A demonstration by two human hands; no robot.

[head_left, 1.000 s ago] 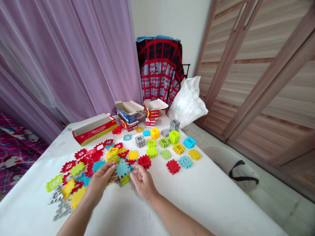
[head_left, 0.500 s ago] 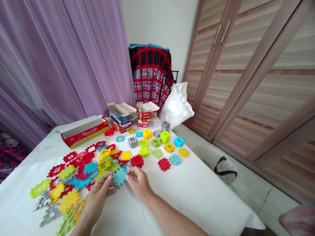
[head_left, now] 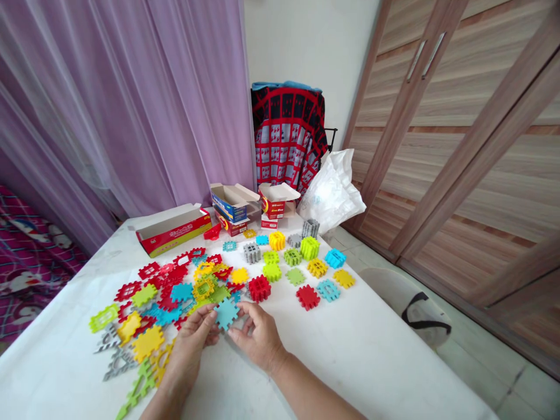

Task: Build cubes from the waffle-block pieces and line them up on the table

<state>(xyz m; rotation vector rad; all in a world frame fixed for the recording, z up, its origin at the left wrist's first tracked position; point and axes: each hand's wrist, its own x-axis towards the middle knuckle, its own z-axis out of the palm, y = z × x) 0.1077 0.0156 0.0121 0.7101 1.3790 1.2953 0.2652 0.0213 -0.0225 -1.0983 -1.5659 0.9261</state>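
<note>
A light blue notched building tile [head_left: 227, 314] is held up just over the near edge of a pile of loose tiles. My left hand [head_left: 195, 338] pinches its left side between thumb and fingers. On the opposite side, my right hand [head_left: 260, 338] has its thumb and index finger at the tile's right edge. Beyond my hands lie a stack of red tiles [head_left: 259, 288] and a flat yellow tile [head_left: 240, 275]. The pile at the left mixes red window tiles [head_left: 128, 291], a yellow tile [head_left: 148, 343], a lime frame [head_left: 104, 318] and grey pieces [head_left: 119, 364].
Sorted stacks stand to the right, including lime [head_left: 310, 248], yellow [head_left: 277, 240] and grey [head_left: 252, 252] ones. Open cardboard boxes [head_left: 174, 231] line the table's back. A white plastic bag [head_left: 335, 192] is beyond the far corner, and a pale bin [head_left: 402, 306] sits on the floor.
The camera view has swung left, so everything sits farther right in the picture. Both hands still hold the blue tile; my right thumb has shifted lower along its edge.
</note>
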